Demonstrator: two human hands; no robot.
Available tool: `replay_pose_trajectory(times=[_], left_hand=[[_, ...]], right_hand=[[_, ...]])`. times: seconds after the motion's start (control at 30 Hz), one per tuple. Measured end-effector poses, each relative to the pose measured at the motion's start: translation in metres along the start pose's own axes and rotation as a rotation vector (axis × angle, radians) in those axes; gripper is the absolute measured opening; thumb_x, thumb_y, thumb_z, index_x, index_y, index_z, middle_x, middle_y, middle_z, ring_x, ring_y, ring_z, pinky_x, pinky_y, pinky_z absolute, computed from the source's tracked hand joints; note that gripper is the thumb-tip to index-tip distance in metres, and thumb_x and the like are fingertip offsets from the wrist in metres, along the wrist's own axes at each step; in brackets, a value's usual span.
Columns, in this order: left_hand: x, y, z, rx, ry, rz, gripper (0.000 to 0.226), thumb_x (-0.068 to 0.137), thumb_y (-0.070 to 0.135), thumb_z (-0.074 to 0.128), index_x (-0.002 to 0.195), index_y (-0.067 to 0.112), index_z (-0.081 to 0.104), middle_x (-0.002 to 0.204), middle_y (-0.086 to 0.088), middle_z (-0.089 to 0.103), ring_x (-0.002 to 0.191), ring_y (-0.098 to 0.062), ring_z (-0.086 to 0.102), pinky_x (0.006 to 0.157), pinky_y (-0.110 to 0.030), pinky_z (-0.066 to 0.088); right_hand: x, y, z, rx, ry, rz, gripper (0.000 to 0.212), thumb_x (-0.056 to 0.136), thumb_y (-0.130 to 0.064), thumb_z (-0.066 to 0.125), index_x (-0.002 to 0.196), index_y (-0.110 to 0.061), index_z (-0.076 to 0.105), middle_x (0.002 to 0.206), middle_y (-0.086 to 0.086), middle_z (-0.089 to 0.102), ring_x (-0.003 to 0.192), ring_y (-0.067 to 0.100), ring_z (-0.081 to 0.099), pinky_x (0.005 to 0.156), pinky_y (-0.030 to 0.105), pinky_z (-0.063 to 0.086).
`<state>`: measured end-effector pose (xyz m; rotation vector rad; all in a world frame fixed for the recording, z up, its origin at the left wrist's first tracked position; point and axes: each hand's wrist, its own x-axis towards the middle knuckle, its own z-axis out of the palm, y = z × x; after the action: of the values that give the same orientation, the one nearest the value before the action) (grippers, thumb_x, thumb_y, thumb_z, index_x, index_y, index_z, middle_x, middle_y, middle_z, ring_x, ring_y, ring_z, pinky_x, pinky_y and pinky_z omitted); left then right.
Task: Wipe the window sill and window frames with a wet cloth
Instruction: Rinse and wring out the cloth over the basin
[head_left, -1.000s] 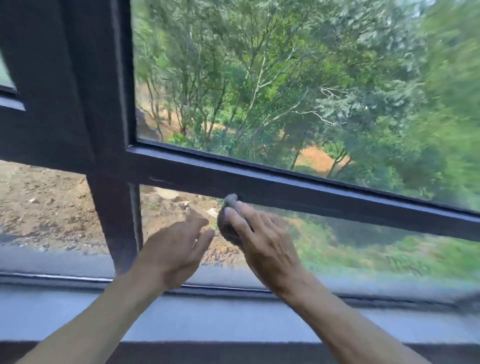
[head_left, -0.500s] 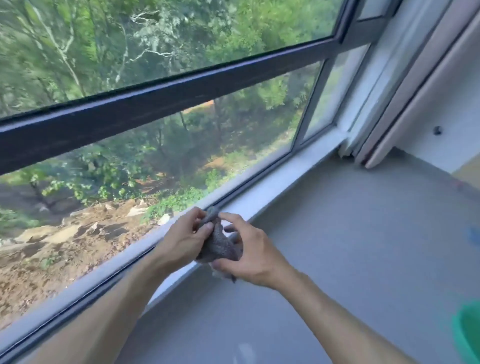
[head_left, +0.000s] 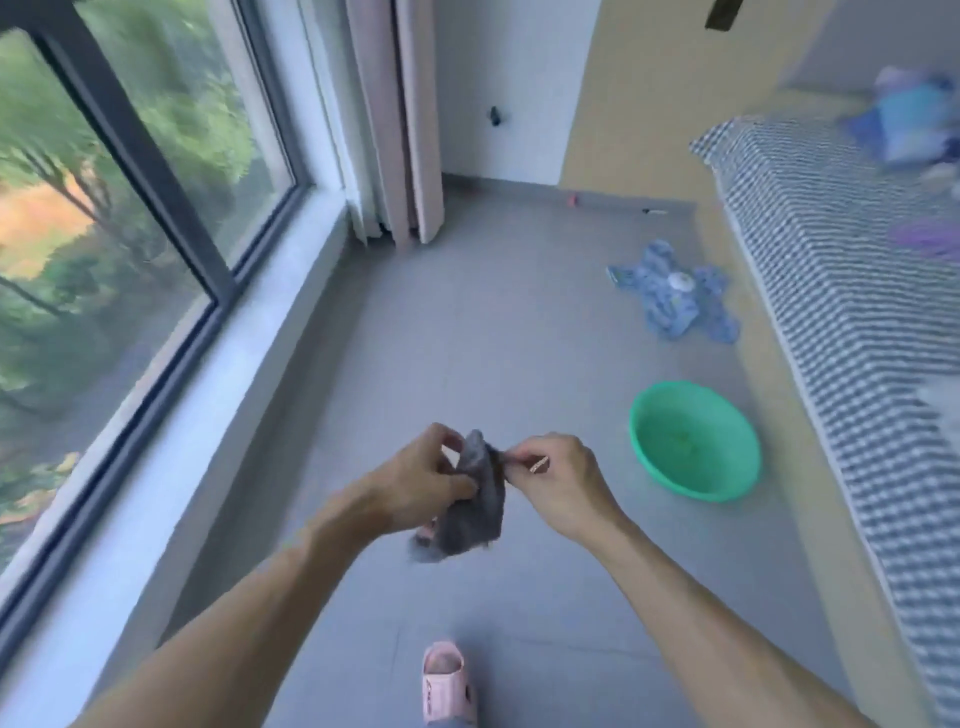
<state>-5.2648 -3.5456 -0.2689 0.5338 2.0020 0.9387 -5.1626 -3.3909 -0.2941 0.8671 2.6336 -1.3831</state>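
Grey crumpled wet cloth (head_left: 475, 499), held in mid-air above grey floor (head_left: 493, 322), pinched by left hand (head_left: 421, 480) on one side and right hand (head_left: 558, 480) at upper edge. Pale window sill (head_left: 208, 415) off left; round green plastic basin (head_left: 696, 441) near right; pink slipper (head_left: 447, 680) below.

The small grey wet cloth (head_left: 478, 499) has come off the dark window frame (head_left: 150, 171). It now hangs over the grey floor between the left hand (head_left: 421, 483) and right hand (head_left: 558, 480), each pinching an upper edge. The view has swung right, bringing in a green plastic basin (head_left: 696, 441).
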Motion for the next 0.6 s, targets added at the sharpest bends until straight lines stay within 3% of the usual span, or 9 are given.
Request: replay_pose_trajectory(times=[0.1,0.17,0.23,0.3,0.37,0.47,0.53,0.6], left_hand=[[0.113,0.037,0.050,0.042,-0.214,-0.003,0.008,0.087,0.007,0.053,0.092,0.009,0.059,0.075,-0.004,0.060,0.066,-0.018,0.059,0.056,-0.037,0.053],[0.172,0.051,0.082,0.095,-0.225,-0.017,0.019,0.083,0.019,0.058,0.088,0.002,0.064,0.074,-0.003,0.061,0.069,-0.020,0.060,0.066,-0.040,0.055],[0.226,0.063,0.123,0.154,-0.250,-0.012,0.027,0.082,0.028,0.063,0.085,0.002,0.064,0.071,-0.001,0.057,0.066,-0.018,0.054,0.062,-0.031,0.046],[0.273,0.078,0.161,0.241,-0.286,0.000,0.032,0.087,0.033,0.064,0.070,0.008,0.054,0.065,0.002,0.046,0.059,-0.015,0.042,0.054,-0.026,0.034],[0.320,0.094,0.197,0.318,-0.297,0.026,0.040,0.090,0.041,0.062,0.067,0.011,0.051,0.071,0.000,0.044,0.059,-0.015,0.040,0.053,-0.026,0.032],[0.403,0.106,0.266,0.270,-0.364,0.072,0.049,0.096,0.055,0.045,0.073,0.012,0.055,0.084,-0.004,0.050,0.073,-0.020,0.050,0.072,-0.033,0.045],[0.446,0.105,0.302,0.303,-0.369,0.078,0.037,0.100,0.044,0.042,0.076,0.017,0.051,0.084,-0.003,0.052,0.081,-0.023,0.050,0.080,-0.039,0.044],[0.495,0.102,0.343,0.414,-0.353,0.101,0.026,0.100,0.033,0.043,0.080,0.017,0.049,0.084,-0.001,0.053,0.086,-0.023,0.049,0.073,-0.036,0.038]], right_hand=[[0.064,0.074,-0.063,0.100,0.163,0.159,0.009,0.085,-0.018,0.067,0.077,-0.019,0.071,0.082,-0.009,0.064,0.065,0.004,0.058,0.063,0.020,0.043],[0.096,0.118,-0.094,0.214,0.179,0.282,0.011,0.085,-0.014,0.061,0.075,-0.018,0.065,0.071,-0.010,0.062,0.056,0.010,0.063,0.052,0.022,0.045],[0.118,0.162,-0.120,0.262,0.210,0.413,0.010,0.085,-0.012,0.055,0.079,-0.013,0.063,0.063,-0.006,0.062,0.051,0.016,0.066,0.045,0.022,0.046],[0.136,0.205,-0.143,0.272,0.272,0.482,0.009,0.086,-0.013,0.053,0.084,-0.011,0.062,0.061,-0.001,0.064,0.052,0.019,0.069,0.048,0.028,0.054],[0.156,0.249,-0.164,0.243,0.331,0.530,0.008,0.088,-0.014,0.053,0.085,-0.014,0.061,0.067,0.003,0.068,0.052,0.018,0.070,0.057,0.033,0.058],[0.197,0.345,-0.199,0.145,0.367,0.551,0.008,0.088,-0.019,0.056,0.086,-0.016,0.063,0.073,0.002,0.071,0.061,0.019,0.071,0.062,0.028,0.054],[0.220,0.400,-0.212,0.103,0.381,0.577,0.007,0.086,-0.025,0.059,0.084,-0.020,0.063,0.075,-0.002,0.070,0.074,0.024,0.070,0.067,0.030,0.052],[0.241,0.458,-0.223,0.070,0.374,0.598,0.006,0.086,-0.029,0.061,0.085,-0.023,0.063,0.079,-0.003,0.070,0.083,0.025,0.066,0.069,0.029,0.048]])
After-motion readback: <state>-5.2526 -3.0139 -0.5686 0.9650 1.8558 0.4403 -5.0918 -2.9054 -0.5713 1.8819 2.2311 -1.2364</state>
